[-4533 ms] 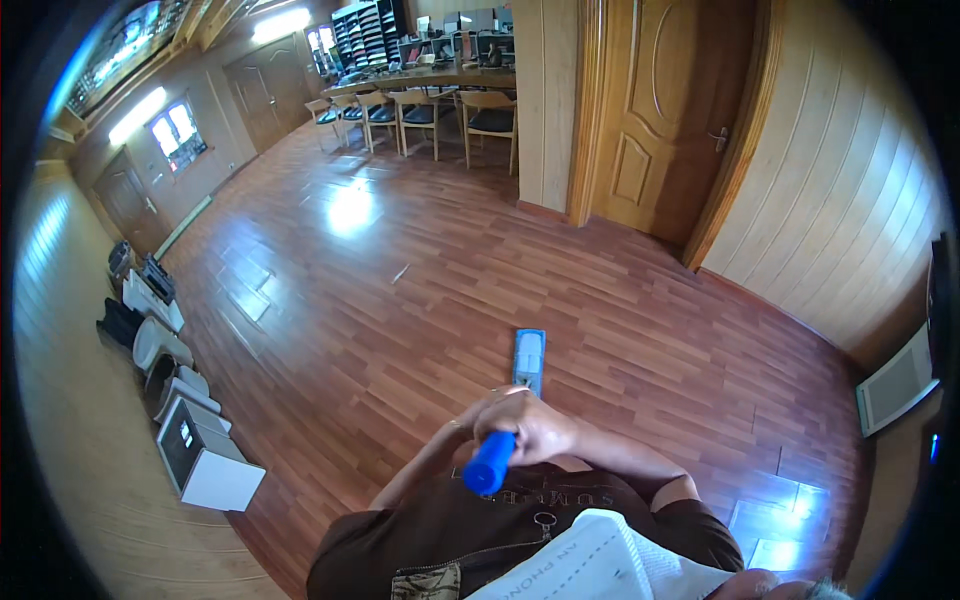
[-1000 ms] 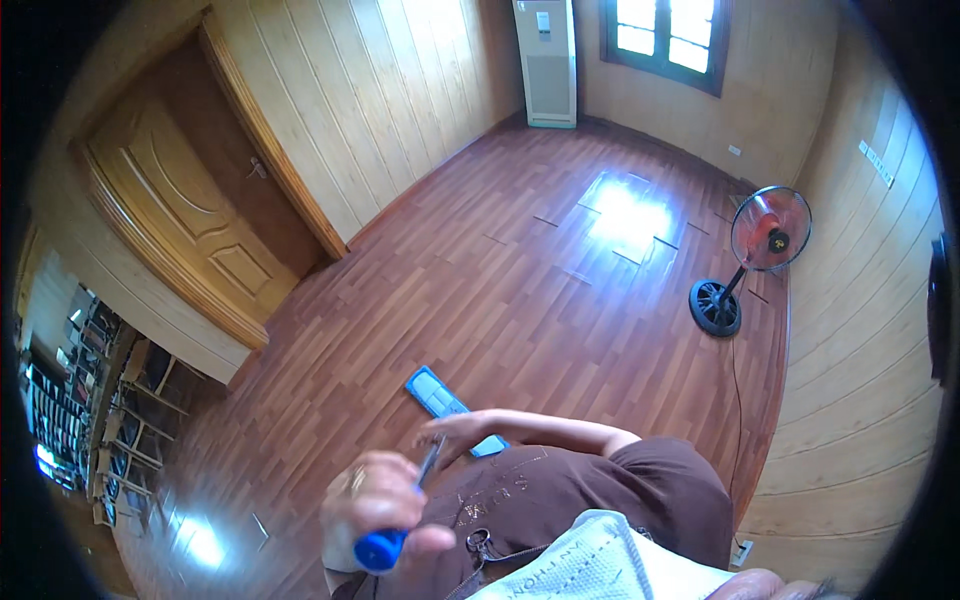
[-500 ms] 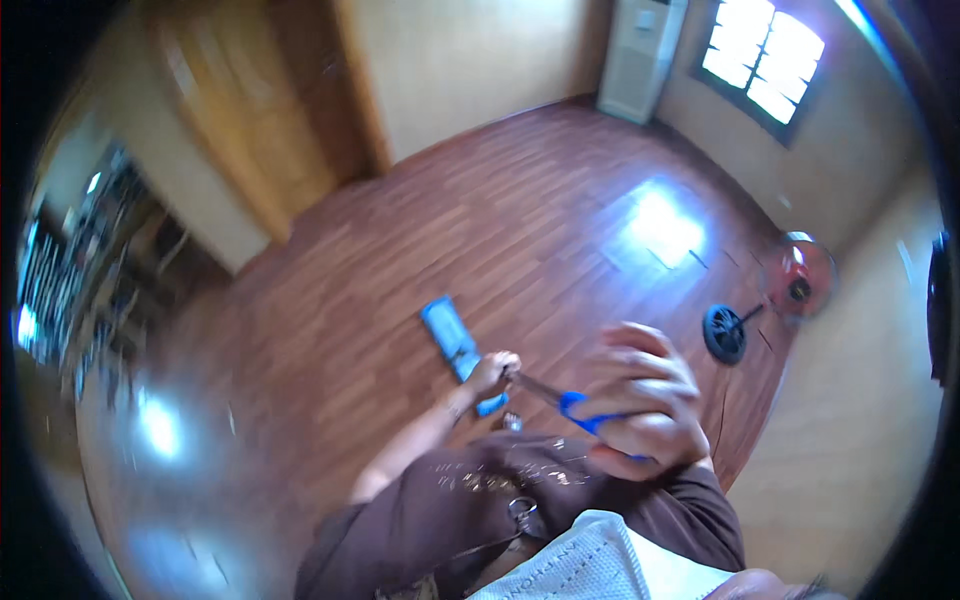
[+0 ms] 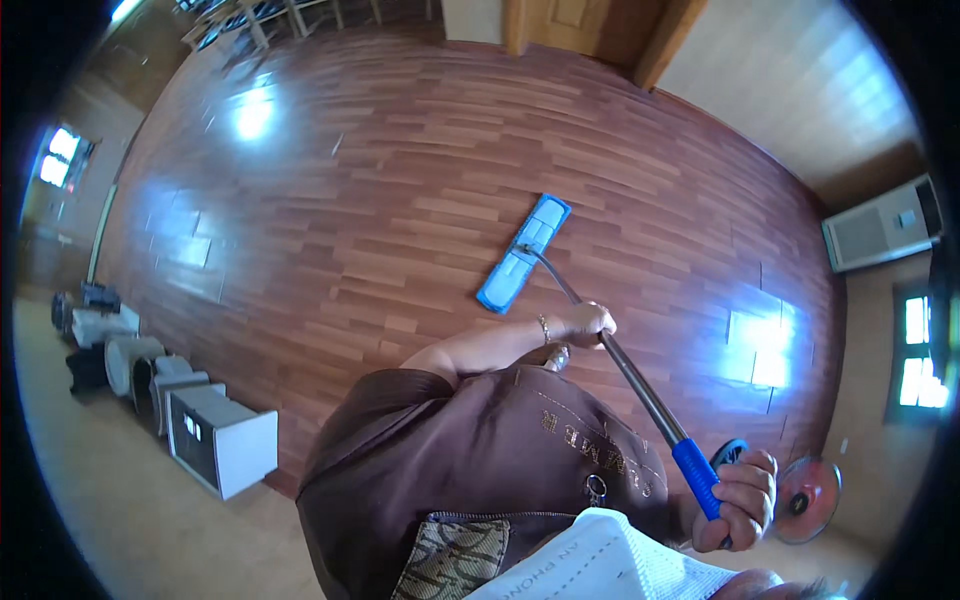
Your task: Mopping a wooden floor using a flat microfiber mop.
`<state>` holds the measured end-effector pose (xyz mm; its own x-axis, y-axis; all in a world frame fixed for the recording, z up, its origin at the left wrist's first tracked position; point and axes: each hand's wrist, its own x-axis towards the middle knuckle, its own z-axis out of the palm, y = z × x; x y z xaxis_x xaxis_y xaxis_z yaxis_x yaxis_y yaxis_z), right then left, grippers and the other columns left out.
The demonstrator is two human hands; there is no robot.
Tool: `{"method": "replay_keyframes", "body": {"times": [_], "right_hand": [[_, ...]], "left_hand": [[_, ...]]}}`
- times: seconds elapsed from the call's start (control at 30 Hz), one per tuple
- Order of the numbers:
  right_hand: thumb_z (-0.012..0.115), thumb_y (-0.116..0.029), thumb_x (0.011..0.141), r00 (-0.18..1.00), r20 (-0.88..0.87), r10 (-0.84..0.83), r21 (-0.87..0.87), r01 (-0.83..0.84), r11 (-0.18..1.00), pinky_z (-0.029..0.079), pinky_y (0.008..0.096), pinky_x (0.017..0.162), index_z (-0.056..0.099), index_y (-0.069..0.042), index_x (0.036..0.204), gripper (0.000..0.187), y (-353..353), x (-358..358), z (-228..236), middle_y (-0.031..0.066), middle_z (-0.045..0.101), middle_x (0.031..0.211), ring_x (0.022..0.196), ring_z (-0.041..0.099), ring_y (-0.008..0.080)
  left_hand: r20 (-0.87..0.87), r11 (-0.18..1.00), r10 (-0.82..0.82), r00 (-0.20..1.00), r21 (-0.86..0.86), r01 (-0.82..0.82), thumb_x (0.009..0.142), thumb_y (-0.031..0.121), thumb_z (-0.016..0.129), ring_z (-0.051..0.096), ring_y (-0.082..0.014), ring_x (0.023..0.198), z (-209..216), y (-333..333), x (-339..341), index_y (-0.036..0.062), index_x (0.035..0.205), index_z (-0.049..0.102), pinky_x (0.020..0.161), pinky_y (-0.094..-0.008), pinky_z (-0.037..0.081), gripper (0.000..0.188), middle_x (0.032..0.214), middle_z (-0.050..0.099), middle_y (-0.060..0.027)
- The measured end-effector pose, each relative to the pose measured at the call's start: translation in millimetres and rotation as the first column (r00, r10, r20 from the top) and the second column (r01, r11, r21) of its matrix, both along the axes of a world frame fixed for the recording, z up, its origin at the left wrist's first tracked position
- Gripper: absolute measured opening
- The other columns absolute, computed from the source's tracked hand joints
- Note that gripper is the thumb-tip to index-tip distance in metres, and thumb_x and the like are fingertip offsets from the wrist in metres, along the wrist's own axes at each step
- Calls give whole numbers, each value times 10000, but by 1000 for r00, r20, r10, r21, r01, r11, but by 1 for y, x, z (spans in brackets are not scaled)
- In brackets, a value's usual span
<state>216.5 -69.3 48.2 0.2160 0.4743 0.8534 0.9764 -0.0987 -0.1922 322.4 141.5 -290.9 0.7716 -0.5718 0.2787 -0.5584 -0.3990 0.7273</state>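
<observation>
A flat mop (image 4: 640, 372) slants across my front, its metal pole running from the floor up to a blue grip. My left hand (image 4: 585, 323), wearing a bracelet at the wrist, is closed around the lower part of the pole. Higher up, my right hand (image 4: 738, 500) wraps the blue grip near its top end. The blue rectangular mop head (image 4: 525, 253) lies flat on the wooden floor (image 4: 420, 200) ahead of me, joined to the pole at its middle.
A white cabinet-like box (image 4: 222, 440) and several items line the left wall. A red fan (image 4: 806, 498) stands at the right, partly behind my right hand. A white upright air conditioner (image 4: 884, 225) is by the right wall. Wooden door (image 4: 570, 25) at the far side; chairs (image 4: 265, 20) at far left.
My view has swung to the left. The mop head now lies farther out from my body, and more of the pole shows between my hands. Both hands keep their hold.
</observation>
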Motion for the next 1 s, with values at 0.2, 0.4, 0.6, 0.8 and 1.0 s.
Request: {"method": "replay_keyframes", "body": {"times": [0.2, 0.4, 0.6, 0.8, 1.0], "right_hand": [[507, -285, 941, 928, -234, 291, 136, -265, 955, 434, 438, 570, 455, -27, 794, 302, 42, 41, -39, 134, 535, 687, 604, 544, 266], [618, -174, 875, 778, -476, 410, 78, -427, 901, 544, 444, 654, 485, -43, 853, 188, 107, 68, -86, 182, 661, 792, 760, 677, 362], [745, -112, 767, 540, -643, 543, 22, -696, 718, 525, 474, 827, 592, -54, 871, 194, 172, 68, -118, 205, 668, 970, 957, 652, 377], [746, -97, 765, 337, -714, 613, 81, -831, 551, 502, 463, 864, 612, -43, 853, 169, 205, 41, -130, 185, 670, 965, 1014, 629, 374], [751, -101, 763, 241, -779, 578, 56, -892, 448, 472, 448, 885, 638, -51, 841, 146, 215, 18, -139, 132, 684, 962, 1024, 633, 321]], "left_hand": [[84, 937, 349, 934, -24, -348, 664, 228, 620, 585, -353, 608, -9, 82, -6, 99, 547, 505, 574, -475, 472, 209, 597, 554, -132], [8, 723, 691, 723, 0, -691, 744, 249, 715, 514, -269, 576, -42, 183, -27, 77, 596, 438, 534, -388, 385, 358, 595, 487, -106], [-86, 575, 814, 575, -19, -818, 690, 150, 766, 383, -214, 573, -91, 274, -81, 79, 628, 381, 540, -360, 337, 396, 605, 387, -66], [-156, 344, 926, 343, -18, -939, 599, 164, 783, 517, -331, 669, -129, 309, -189, 81, 610, 469, 603, -404, 412, 325, 642, 520, -120], [-100, 77, 992, 72, 48, -996, 649, 102, 801, 428, -229, 608, -108, 278, -279, 63, 578, 402, 573, -367, 371, 407, 601, 452, -76]]}}
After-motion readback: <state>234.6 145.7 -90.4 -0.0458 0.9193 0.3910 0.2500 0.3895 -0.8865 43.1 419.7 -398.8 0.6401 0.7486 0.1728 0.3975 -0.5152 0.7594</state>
